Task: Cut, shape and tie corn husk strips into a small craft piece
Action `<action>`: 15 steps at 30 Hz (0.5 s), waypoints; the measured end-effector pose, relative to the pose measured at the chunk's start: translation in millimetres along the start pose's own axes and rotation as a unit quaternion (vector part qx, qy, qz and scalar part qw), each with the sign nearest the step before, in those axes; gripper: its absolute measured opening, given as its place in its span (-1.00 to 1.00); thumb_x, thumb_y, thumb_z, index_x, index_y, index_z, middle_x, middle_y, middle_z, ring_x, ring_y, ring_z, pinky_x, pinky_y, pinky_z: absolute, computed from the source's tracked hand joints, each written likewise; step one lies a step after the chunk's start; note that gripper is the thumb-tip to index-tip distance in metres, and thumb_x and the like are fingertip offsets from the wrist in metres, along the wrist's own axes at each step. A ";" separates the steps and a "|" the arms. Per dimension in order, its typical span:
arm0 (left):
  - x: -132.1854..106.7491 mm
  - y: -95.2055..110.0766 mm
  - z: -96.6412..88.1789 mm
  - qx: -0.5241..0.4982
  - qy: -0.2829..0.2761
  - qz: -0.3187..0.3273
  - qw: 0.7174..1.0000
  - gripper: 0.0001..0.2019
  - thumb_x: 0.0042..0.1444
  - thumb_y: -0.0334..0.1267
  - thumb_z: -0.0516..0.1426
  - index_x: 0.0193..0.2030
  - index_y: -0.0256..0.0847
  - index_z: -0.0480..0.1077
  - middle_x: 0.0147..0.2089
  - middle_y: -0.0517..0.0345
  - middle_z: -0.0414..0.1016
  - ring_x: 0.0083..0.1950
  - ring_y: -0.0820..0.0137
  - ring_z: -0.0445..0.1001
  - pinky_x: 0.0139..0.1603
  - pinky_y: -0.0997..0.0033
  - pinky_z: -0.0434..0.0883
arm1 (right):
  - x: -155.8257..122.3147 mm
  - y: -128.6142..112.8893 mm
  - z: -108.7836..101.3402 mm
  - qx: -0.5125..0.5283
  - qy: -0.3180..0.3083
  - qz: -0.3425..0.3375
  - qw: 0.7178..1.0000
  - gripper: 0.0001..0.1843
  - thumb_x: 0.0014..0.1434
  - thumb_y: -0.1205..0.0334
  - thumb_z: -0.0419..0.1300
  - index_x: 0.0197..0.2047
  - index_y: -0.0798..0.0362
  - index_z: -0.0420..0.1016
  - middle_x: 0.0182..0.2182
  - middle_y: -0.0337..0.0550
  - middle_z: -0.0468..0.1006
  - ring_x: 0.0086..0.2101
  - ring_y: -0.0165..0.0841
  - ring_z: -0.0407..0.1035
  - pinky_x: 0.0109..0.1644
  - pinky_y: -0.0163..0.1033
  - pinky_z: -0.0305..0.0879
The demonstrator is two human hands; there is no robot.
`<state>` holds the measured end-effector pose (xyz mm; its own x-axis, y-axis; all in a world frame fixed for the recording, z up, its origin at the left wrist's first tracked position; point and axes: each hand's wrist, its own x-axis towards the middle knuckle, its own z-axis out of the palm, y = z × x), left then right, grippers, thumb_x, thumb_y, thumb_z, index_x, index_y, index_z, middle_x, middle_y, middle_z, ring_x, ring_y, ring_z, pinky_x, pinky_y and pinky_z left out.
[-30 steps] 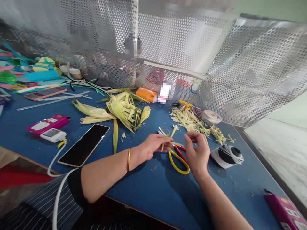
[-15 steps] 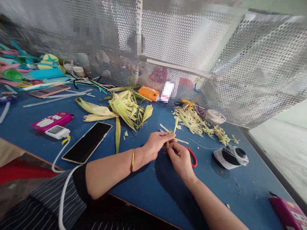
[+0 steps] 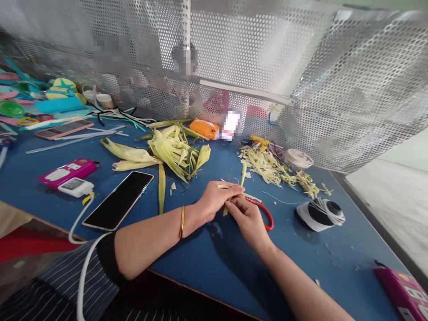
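Pale green corn husk strips (image 3: 244,174) are pinched between my two hands over the blue table. My left hand (image 3: 217,199), with a gold bangle at the wrist, grips them from the left, thumb pressed on top. My right hand (image 3: 249,219) meets it from the right, its thumb and fingers closed on the strips' lower end. Partly behind the right hand lies a red loop handle (image 3: 267,217); the rest of that tool is hidden. To the right stands a spool of white thread (image 3: 320,215), and a thin thread runs from it toward the hands.
A heap of corn husks (image 3: 172,149) lies left of centre, shredded husk (image 3: 262,165) at the right back. Nearer are a black-screened phone (image 3: 118,200) and a magenta device (image 3: 68,173). An orange packet (image 3: 204,129) sits before the perforated metal screen (image 3: 244,53). Another magenta device (image 3: 403,287) lies at right.
My right hand has shifted slightly against the left, and the strips' lower end now points down-left. One pale strip lies more across my left fingers. The view has moved a little.
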<state>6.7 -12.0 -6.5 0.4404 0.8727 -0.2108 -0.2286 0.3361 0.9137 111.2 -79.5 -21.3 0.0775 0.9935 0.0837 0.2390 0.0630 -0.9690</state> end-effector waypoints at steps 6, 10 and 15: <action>1.3 3.1 -2.6 0.032 -0.072 -0.022 0.997 -0.68 -0.13 -0.14 0.39 -0.33 -0.37 0.57 -0.47 0.11 0.49 -0.57 0.57 0.26 -0.59 0.51 0.16 | 2.6 2.5 -2.5 0.075 0.008 -0.003 0.997 -0.70 0.18 0.06 0.17 -0.49 0.05 0.46 -0.46 -0.21 0.44 -0.36 -0.35 0.29 -0.22 -0.27 0.20; 0.7 9.6 -1.6 0.047 -0.065 -0.013 0.997 -0.79 -0.01 -0.27 0.31 -0.26 -0.38 0.57 -0.38 0.05 0.57 -0.59 0.57 0.26 -0.61 0.51 0.18 | 2.9 2.6 -6.9 0.087 0.006 -0.006 0.996 -0.71 0.20 0.08 0.17 -0.48 0.04 0.46 -0.46 -0.21 0.46 -0.35 -0.35 0.28 -0.20 -0.27 0.19; 1.3 10.3 -2.4 0.046 -0.040 -0.026 0.998 -0.82 0.04 -0.34 0.27 -0.21 -0.38 0.56 -0.33 -0.02 0.61 -0.56 0.51 0.36 -0.59 0.48 0.24 | 4.2 6.8 -11.1 0.035 -0.021 -0.013 0.999 -0.71 0.20 0.09 0.18 -0.51 0.03 0.38 -0.55 -0.30 0.33 -0.49 -0.43 0.14 -0.37 -0.30 0.10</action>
<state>2.9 -6.5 1.8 0.5190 0.8220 -0.2343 -0.1237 0.3434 0.9310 123.9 -75.9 -25.0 0.0313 0.9944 0.1006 0.1715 0.0938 -0.9807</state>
